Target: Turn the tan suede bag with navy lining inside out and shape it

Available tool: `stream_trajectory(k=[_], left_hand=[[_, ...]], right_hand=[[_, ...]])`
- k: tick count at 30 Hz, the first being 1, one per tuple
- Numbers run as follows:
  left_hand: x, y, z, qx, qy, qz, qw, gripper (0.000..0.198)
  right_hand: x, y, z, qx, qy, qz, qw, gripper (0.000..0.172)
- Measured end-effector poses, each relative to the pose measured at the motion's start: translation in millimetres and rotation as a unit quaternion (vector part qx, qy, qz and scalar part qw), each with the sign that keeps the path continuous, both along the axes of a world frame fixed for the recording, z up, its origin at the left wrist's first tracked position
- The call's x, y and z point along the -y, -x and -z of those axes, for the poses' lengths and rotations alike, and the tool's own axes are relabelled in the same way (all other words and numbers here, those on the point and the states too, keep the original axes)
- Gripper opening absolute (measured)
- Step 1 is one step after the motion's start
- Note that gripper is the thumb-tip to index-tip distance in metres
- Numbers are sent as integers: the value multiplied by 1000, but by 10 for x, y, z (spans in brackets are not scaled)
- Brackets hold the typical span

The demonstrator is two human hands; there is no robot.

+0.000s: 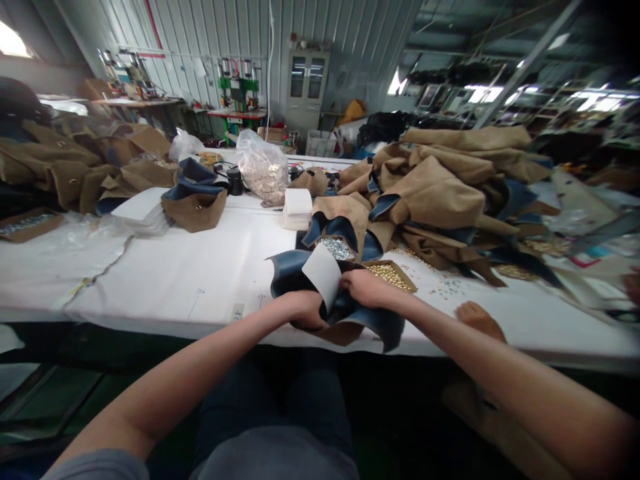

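Note:
A brown bag with a dark blue lining (290, 265) lies at the table's front edge, its mouth facing me. A white card (323, 273) sticks up out of the mouth at a slant. My left hand (307, 308) reaches into the mouth below the card; its fingers are hidden. Curled fingers of my right hand (364, 287) close on the bag's dark material just right of the card. Behind the bag are silver metal pieces (336, 249) in a brown container. To the right, a shallow brown tray (407, 280) holds gold-coloured metal pieces.
A co-worker's hand (480, 320) rests at the table's right front. Brown bags (440, 190) are heaped behind it, with loose fasteners (445, 290) nearby. White card stacks (297, 210) and a plastic sack of metal pieces (265, 175) stand farther back. Another brown bag (197, 210) lies left.

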State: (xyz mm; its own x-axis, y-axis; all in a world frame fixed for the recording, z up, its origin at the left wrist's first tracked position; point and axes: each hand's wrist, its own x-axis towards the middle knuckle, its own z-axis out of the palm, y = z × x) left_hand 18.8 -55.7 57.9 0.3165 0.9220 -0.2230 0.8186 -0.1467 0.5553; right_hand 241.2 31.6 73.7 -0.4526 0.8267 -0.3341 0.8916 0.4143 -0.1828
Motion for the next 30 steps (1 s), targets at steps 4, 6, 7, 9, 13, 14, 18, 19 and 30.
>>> stream_trajectory(k=[4, 6, 7, 9, 13, 14, 18, 19, 30], left_hand=[[19, 394, -396, 17, 31, 39, 999, 58], [38, 536, -572, 33, 19, 23, 999, 52], [39, 581, -643, 40, 7, 11, 999, 49], [19, 609, -739, 46, -27, -16, 998, 48], [-77, 476, -756, 50, -81, -61, 994, 53], [-100, 424, -737, 57, -89, -76, 991, 54], [-174, 262, -663, 81, -128, -153, 977, 51], [-189, 243, -654, 88, -130, -155, 975, 50], [-318, 188, -577, 331, 36, -118, 936, 49]], right_hand=[[-14, -24, 13, -2, 14, 3, 1000, 24], [-18, -12, 1, -5, 25, 0, 1000, 23], [-20, 1, -9, -6, 28, -2, 1000, 23], [-27, 36, -32, -5, 30, -7, 1000, 24], [-48, 97, -66, -2, 27, -9, 1000, 25], [-52, 105, -71, 0, 25, -6, 1000, 24], [-56, 97, -76, 10, 19, -2, 1000, 27], [-57, 88, -72, 11, 18, -4, 1000, 28], [-44, 69, -70, -13, 47, -36, 998, 32]])
